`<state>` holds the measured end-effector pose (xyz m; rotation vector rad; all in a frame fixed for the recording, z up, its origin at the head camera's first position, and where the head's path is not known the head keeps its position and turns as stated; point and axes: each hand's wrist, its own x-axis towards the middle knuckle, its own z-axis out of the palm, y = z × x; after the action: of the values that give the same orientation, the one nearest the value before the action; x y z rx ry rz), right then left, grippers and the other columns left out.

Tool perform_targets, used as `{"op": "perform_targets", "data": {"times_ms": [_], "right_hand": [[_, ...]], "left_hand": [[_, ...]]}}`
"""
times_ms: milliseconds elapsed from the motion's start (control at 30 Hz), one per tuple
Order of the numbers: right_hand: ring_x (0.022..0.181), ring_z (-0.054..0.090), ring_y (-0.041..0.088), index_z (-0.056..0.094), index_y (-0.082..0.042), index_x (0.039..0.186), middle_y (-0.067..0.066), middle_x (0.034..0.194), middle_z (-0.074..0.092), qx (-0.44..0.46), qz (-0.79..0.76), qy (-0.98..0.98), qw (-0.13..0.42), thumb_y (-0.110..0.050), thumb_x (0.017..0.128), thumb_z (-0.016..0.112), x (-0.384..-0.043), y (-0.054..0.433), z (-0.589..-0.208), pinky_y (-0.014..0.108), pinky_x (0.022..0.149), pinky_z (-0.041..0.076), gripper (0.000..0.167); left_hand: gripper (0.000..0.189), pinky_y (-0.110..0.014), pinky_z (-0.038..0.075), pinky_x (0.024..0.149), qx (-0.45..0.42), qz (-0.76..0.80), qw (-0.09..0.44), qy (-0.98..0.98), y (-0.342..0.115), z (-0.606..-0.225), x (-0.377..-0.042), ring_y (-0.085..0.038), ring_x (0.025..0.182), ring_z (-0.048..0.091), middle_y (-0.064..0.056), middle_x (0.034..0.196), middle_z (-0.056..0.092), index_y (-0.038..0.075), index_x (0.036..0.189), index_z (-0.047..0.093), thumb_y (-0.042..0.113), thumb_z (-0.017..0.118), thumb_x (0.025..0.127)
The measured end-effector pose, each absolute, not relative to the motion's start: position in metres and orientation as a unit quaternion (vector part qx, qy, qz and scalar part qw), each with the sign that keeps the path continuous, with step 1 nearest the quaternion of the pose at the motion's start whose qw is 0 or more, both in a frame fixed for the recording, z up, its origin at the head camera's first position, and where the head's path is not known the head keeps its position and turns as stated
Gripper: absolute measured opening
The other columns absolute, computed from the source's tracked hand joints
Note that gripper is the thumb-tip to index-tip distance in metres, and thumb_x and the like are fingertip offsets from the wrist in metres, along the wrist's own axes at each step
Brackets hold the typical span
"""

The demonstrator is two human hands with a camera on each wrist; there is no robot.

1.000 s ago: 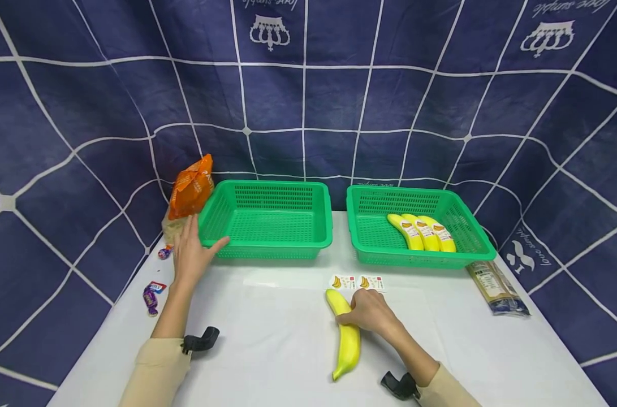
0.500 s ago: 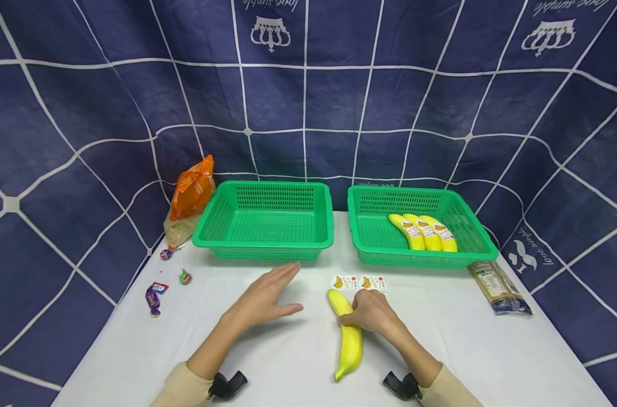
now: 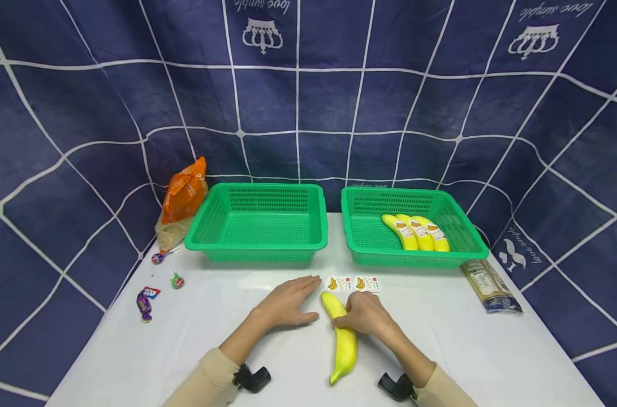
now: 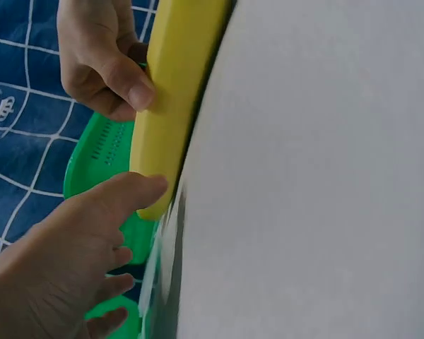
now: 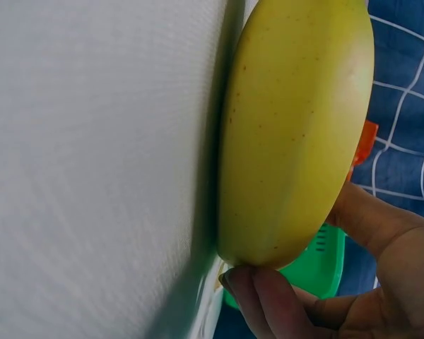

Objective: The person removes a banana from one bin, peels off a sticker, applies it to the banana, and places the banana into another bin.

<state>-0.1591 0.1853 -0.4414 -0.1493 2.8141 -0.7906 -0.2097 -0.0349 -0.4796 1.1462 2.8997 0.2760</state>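
A yellow banana [image 3: 345, 350] lies on the white table, its stem end toward the near edge. My right hand [image 3: 367, 314] grips it from the right, thumb and fingers across its upper half; the right wrist view shows the banana [image 5: 297, 134] up close. My left hand [image 3: 289, 304] hovers low just left of the banana's far tip, fingers extended and thumb apart. In the left wrist view, the left thumb overlaps the banana's end [image 4: 152, 194]; whether it touches cannot be told. Beyond the tip lie two banana-print stickers [image 3: 337, 283] on a strip.
At the back stand an empty green basket [image 3: 257, 254] and another green basket [image 3: 415, 259] with 3 stickered bananas [image 3: 417, 233]. An orange bag [image 3: 185, 192], a lollipop [image 3: 177, 281] and wrapped candies [image 3: 143, 305] lie left. A flat packet [image 3: 491, 287] lies right.
My left hand has swept from the left basket's front corner rightward and nearer, to beside the banana. The lollipop it covered now shows. The right hand keeps holding the banana in place.
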Motion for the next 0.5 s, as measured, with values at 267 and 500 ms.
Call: {"op": "perform_targets", "data": {"times_ms": [267, 500], "right_hand": [[0.055, 0.048, 0.014, 0.061, -0.01, 0.061, -0.001, 0.058, 0.055, -0.043, -0.266, 0.956, 0.113, -0.037, 0.066, 0.087, -0.161, 0.184, -0.442, 0.023, 0.047, 0.037, 0.038], [0.055, 0.048, 0.013, 0.061, -0.01, 0.061, -0.002, 0.056, 0.054, -0.05, -0.261, 0.958, 0.109, -0.038, 0.065, 0.088, -0.161, 0.184, -0.442, 0.023, 0.048, 0.036, 0.038]], "left_hand": [[0.093, -0.037, 0.035, 0.117, 0.36, 0.082, 0.019, 0.929, -0.029, -0.495, -0.212, -0.023, 0.144, 0.037, -0.003, 0.159, 0.033, 0.01, 0.151, 0.036, 0.073, 0.051, 0.084], [0.096, -0.039, 0.031, 0.119, 0.338, 0.085, 0.037, 0.937, -0.032, -0.497, -0.213, -0.024, 0.146, 0.033, -0.006, 0.159, 0.032, 0.008, 0.152, 0.033, 0.075, 0.048, 0.085]]}}
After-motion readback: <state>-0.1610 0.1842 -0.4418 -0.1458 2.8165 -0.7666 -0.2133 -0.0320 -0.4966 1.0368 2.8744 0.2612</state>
